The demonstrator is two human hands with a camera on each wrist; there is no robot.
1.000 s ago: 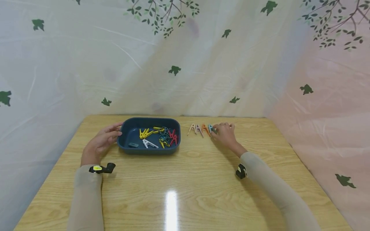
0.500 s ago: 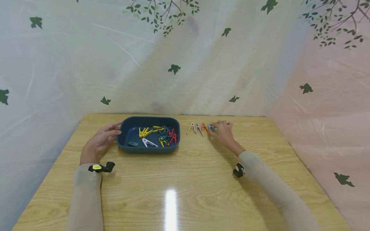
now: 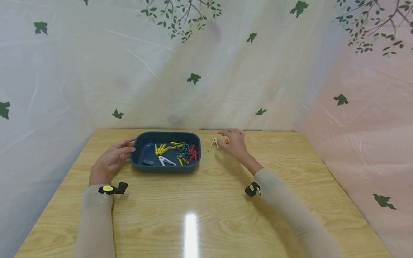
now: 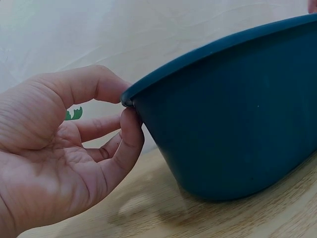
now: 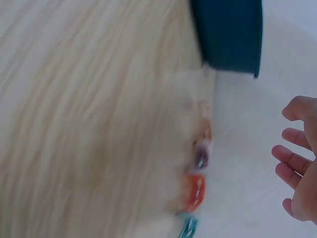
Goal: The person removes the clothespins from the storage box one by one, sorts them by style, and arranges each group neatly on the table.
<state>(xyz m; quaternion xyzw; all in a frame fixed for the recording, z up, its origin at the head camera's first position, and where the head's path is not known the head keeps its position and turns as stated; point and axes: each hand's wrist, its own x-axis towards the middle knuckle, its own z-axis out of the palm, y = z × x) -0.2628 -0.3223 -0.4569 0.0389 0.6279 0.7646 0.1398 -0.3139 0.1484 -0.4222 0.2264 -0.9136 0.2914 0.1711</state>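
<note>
My left hand (image 3: 111, 159) grips the left end of a dark blue tub (image 3: 164, 169). In the left wrist view its thumb and fingers pinch the tub's rim (image 4: 198, 51). Over a short row of clothespins is my right hand (image 3: 235, 146), its fingers loosely spread with nothing between them. A cream clothespin (image 3: 214, 142) shows left of its fingertips, and part of an orange clothespin (image 3: 227, 141) peeks out behind the hand. Blurred in the right wrist view, a purple clothespin (image 5: 201, 157) and a blue-green one (image 5: 188, 226) belong to the same row.
Inside the tub lie yellow clothespins (image 3: 162, 148), red clothespins (image 3: 193, 154), a white clothespin (image 3: 166, 161) and several dark teal ones (image 3: 183, 152). A pale printed curtain (image 3: 142, 89) rises behind the wooden table (image 3: 155, 208).
My right hand has shifted left along the row, away from the light blue clothespin where its fingers were, and opened out. The left hand and tub stay put.
</note>
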